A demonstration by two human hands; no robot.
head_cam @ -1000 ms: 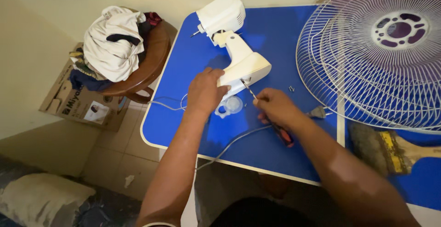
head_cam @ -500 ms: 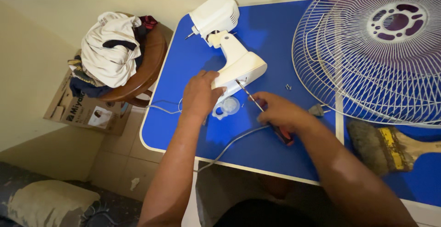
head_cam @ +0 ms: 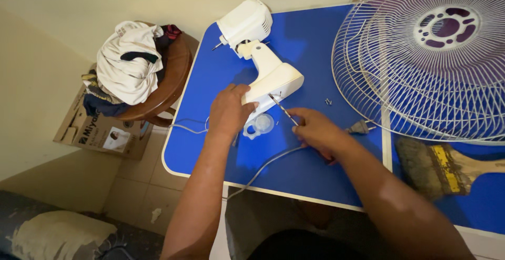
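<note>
1. The white fan motor housing (head_cam: 260, 55) lies on its side on the blue table (head_cam: 310, 170), toward the table's back left part, its lower end between the 2 hands.
2. The left hand (head_cam: 230, 111) is clasped over that lower end and covers part of it; a clear round piece (head_cam: 260, 125) lies just beside the fingers.
3. The right hand (head_cam: 314, 130) is clenched round a screwdriver (head_cam: 282, 108); the handle is hidden in the fist, and only the thin shaft shows, its tip at the housing.
4. The fan grille (head_cam: 421, 65) is cut off at the top and right edges of the view. The paintbrush (head_cam: 447, 166) handle runs out of view at the right.
5. A small screw (head_cam: 328, 102) is hard to make out.
6. Bare blue surface lies left of the housing up to the table's rounded edge; a grey cord (head_cam: 263, 168) drops over the near edge.
7. A wooden stool (head_cam: 168, 81) heaped with clothes stands just beside the left edge.
8. Since 0.5 s ago, both hands hold the same grips; the view has barely shifted.
</note>
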